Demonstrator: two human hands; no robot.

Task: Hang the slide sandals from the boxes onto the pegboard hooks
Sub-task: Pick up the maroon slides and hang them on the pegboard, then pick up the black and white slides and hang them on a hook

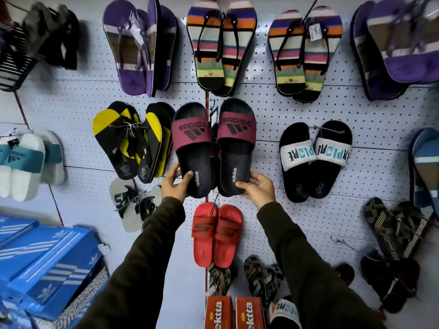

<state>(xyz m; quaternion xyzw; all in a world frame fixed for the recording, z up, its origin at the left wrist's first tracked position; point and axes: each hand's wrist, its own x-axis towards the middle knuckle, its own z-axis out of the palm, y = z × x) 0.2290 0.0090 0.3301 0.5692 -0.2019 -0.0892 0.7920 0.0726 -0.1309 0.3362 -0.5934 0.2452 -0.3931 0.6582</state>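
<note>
Two black slide sandals with maroon straps hang toes-up against the white pegboard (297, 110) at the centre. My left hand (174, 185) grips the heel of the left slide (192, 150), thumb on its footbed. My right hand (257, 189) grips the heel of the right slide (234, 148). The two slides sit side by side with a tag between them. The hook behind them is hidden.
Other pairs hang all around: yellow-black flip-flops (130, 143) to the left, white-strap slides (313, 160) to the right, red slides (216, 233) below, striped ones (218, 46) above. Blue shoe boxes (45, 262) are stacked at lower left, orange boxes (234, 313) at the bottom.
</note>
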